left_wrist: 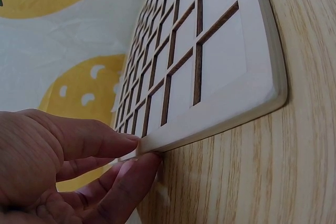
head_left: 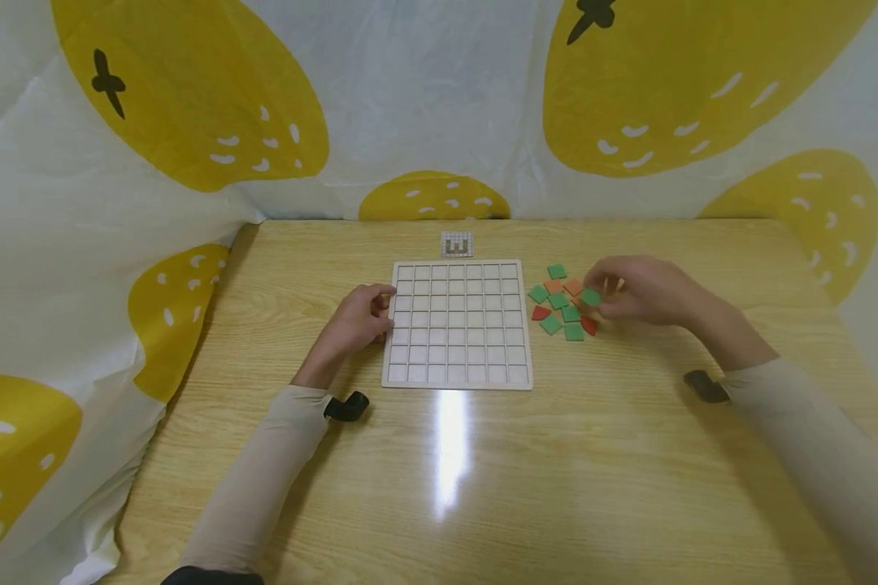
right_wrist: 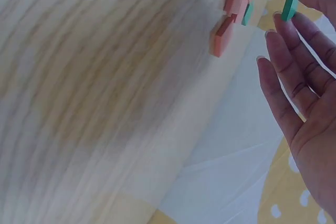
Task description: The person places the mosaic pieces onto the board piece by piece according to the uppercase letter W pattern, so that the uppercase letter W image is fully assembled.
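Observation:
A white wooden grid board (head_left: 457, 386) lies flat on the table, its square cells bare. At its left edge is my left hand (head_left: 361, 317), thumb on the rim and fingertips curled against the side, pinching it. Right of the board lies a loose cluster of small flat tiles: several green squares (head_left: 550, 324), orange squares (head_left: 554, 286) and red pieces with a rounded edge (head_left: 541, 314). Over the cluster's right side, my right hand (head_left: 640, 288) pinches a green square tile (right_wrist: 289, 5) between thumb and fingertips; its other fingers are fairly straight in the right wrist view.
Behind the board lies a small card (head_left: 457, 244) printed with a gridded pattern. A white cloth with yellow fruit shapes (head_left: 439, 97) hangs along the table's back and left side. Light reflects off the wooden tabletop (head_left: 556, 487) in front of the board.

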A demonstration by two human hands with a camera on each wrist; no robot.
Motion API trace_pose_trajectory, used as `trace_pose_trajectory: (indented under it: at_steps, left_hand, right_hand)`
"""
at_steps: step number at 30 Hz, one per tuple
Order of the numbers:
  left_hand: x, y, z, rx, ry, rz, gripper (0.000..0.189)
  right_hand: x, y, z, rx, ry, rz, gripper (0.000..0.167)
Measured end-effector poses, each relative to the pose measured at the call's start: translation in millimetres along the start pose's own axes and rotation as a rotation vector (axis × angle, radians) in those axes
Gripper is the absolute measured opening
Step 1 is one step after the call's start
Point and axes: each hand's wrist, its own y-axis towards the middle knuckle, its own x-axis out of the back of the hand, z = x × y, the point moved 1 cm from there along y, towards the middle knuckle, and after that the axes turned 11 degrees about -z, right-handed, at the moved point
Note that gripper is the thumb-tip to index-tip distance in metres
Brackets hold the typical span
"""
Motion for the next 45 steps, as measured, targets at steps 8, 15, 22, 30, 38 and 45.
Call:
trace_pose_trajectory:
  at_steps: [8,15,22,30,38,45]
  left_hand:
    - [0.0,-0.3,-0.9,0.003,0.003,-0.001,0.059]
    - [-0.5,0.3,-0.1,0.002,0.011,0.002,0.059]
    - [-0.4,0.4,-0.2,0.012,0.021,0.001,0.059]
    - [0.0,-0.3,0.0,0.009,0.020,-0.002,0.058]
    - [0.1,-0.1,0.4,0.013,0.017,-0.002,0.059]
    - [1.5,-0.8,-1.1,-0.002,0.019,0.000,0.059]
  right_hand:
    - [0,9.8,11,0.059,0.015,-0.007,0.025]
    - [-1,17.4,18,0.112,0.017,-0.002,0.026]
    - [-3,26.9,25,0.132,0.043,0.027,0.025]
    - [-10,38.1,32,0.165,0.060,0.040,0.026]
    - [-17,47.9,38,0.177,0.076,0.062,0.026]
    - [-22,57.8,44,0.178,0.064,0.074,0.025]
